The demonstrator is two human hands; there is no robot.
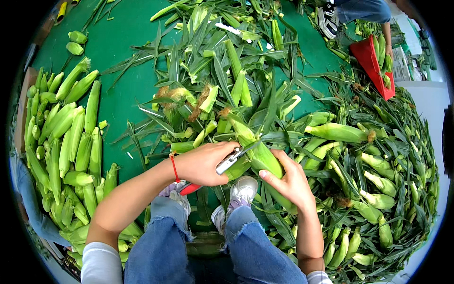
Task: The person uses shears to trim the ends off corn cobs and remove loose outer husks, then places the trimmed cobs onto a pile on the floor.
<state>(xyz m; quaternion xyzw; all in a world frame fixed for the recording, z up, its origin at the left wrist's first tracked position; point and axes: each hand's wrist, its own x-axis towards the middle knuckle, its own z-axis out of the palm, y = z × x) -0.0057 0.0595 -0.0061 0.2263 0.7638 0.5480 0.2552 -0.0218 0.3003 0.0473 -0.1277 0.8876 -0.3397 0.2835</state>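
Observation:
My left hand [204, 163], with a red cord at the wrist, is closed round pruning shears [228, 162] with a silver metal body and a red handle end. The shears' blades lie against a green, husk-covered ear of corn [261, 156] in front of my knees. My right hand [291, 182] grips that ear from its right side, the thumb lying along the husk. Brown silk shows near the ear's far end. Leaves partly hide the blade tips, so I cannot tell whether they are closed.
Trimmed ears [71, 132] are heaped at my left. Cut leaves and husks [222, 61] cover the green floor [120, 35] ahead. At my right rises a large pile of leafy corn [378, 189]. Far right, another person's hand [388, 51] is beside a red container [369, 61] with ears.

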